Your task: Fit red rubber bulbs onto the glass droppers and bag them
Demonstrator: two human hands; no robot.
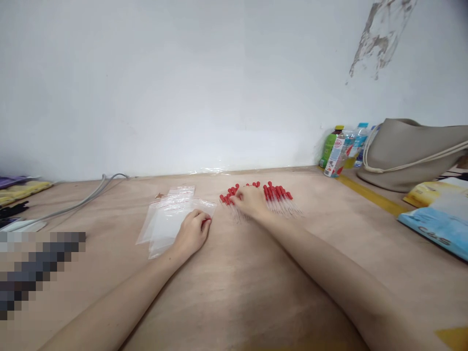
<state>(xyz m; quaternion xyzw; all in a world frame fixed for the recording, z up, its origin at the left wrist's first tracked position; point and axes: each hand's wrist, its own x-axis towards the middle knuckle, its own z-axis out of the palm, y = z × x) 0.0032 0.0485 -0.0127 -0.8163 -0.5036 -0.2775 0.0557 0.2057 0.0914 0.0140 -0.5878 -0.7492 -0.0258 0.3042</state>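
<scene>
Clear thin droppers with red rubber bulbs (pixel 278 192) lie in a loose row on the wooden table, their bulbs toward the wall. My right hand (pixel 250 201) reaches over the row from the right, thumb and fingertips pinched at a red bulb on its left part; the hand hides the middle of the row. My left hand (pixel 193 229) rests closed at the right edge of a stack of clear zip bags (pixel 166 222). Red shows at its fingertips, like a dropper's bulb; the rest is hidden in the hand. The bags lie flat, overlapping, with red zip lines.
Drink bottles (pixel 334 153) and a grey bag (pixel 409 151) stand at the back right. A blue tissue pack (pixel 435 229) lies in front of them. A grey cable (pixel 82 197) and yellow packets (pixel 25 192) are at the left, near a blurred-out patch. The wall closes the back.
</scene>
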